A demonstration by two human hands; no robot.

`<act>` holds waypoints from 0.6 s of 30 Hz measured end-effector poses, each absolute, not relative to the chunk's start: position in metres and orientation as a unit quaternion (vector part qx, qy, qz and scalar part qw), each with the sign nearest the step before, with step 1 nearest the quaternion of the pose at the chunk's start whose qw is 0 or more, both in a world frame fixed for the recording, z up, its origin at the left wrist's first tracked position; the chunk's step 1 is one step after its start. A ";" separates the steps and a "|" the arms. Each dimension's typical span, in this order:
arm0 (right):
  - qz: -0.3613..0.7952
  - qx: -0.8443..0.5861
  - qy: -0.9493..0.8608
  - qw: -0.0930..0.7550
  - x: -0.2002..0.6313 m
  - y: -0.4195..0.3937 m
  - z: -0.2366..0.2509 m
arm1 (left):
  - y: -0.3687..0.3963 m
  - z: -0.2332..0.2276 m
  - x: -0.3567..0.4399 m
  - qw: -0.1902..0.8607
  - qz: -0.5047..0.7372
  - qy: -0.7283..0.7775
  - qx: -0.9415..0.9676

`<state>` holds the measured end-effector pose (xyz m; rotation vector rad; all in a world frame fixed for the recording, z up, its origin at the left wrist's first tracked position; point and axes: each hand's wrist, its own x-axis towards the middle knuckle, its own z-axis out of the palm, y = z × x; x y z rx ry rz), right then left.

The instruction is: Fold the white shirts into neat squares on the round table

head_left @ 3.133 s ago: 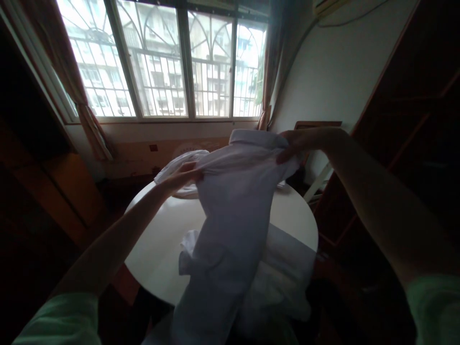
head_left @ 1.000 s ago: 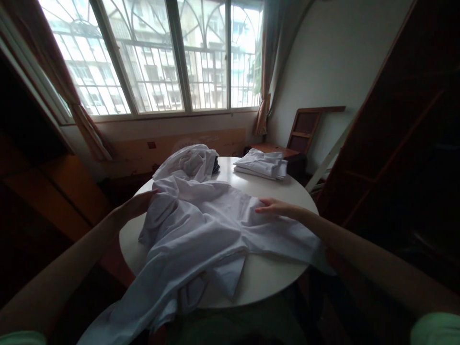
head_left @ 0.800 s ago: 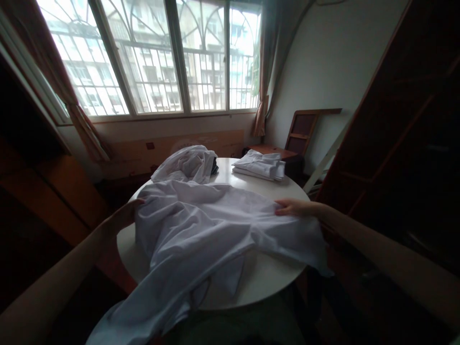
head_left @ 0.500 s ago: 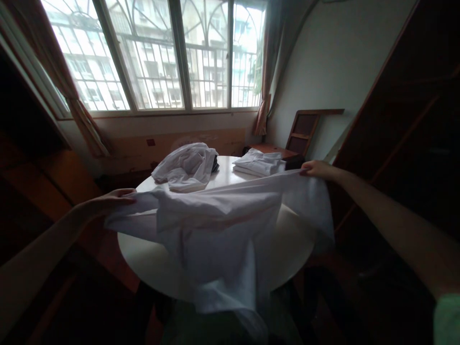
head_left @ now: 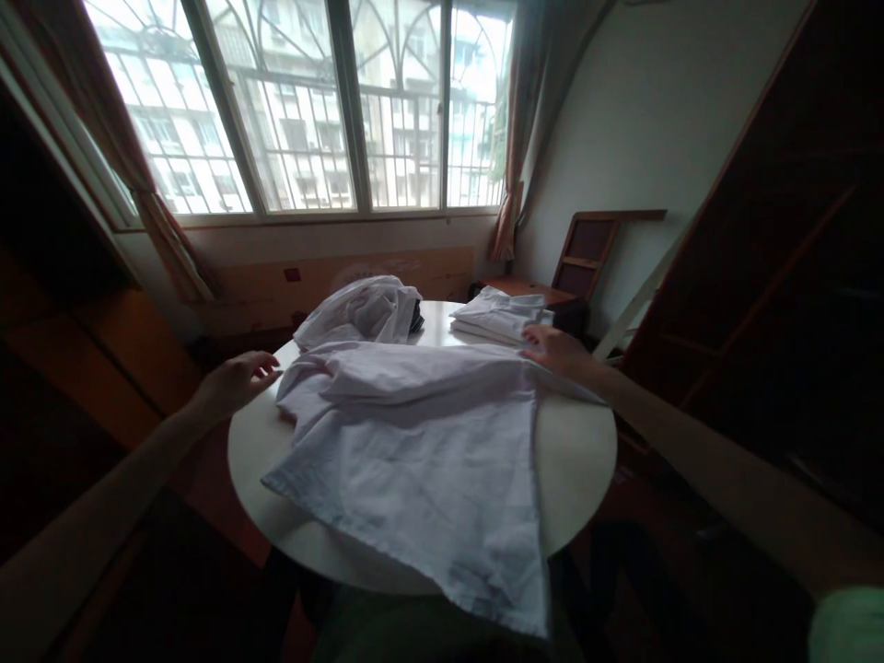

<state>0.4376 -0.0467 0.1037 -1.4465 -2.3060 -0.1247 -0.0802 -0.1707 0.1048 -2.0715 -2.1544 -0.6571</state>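
Far left: dark wooden furniture, too dim to make out in detail. Above it, a curtain hanging beside the wide barred window.

Left hand hovering just off the left rim of the round white surface, fingers spread and loose, gripping nothing, close to the bunched left end of the white garment but apart from it. Forearm trailing down to the lower left corner, cut off by the frame edge.

White garment lying spread over the middle of the surface, crumpled along its far edge, flatter toward the near side, its lower right corner hanging past the near rim. Sleeves and collar lost in the folds; hard to say which way round it lies.

Behind it, at the far left of the surface, a crumpled white heap with something dark peeking from its right side, mostly hidden. At the far right, a folded white stack.

Right hand resting at the far right edge of the garment, just in front of the folded stack. Fingers seemingly lying flat on the cloth, though a pinch on the edge cannot be ruled out from this angle. Right forearm running down to the lower right, a pale green sleeve cut off at the corner.

Further right: a wooden frame leaning on the wall, then dark shelving, contents unreadable in the gloom.
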 end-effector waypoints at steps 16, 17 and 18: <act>0.118 -0.317 -0.941 0.013 0.399 -0.154 0.052 | -0.236 0.055 -0.015 -0.237 -0.147 -0.730 -0.624; 0.115 -0.307 -0.945 0.007 0.399 -0.153 0.053 | -0.239 0.055 -0.014 -0.244 -0.154 -0.723 -0.627; 0.113 -0.299 -0.948 -0.001 0.399 -0.153 0.054 | -0.242 0.055 -0.013 -0.250 -0.162 -0.713 -0.635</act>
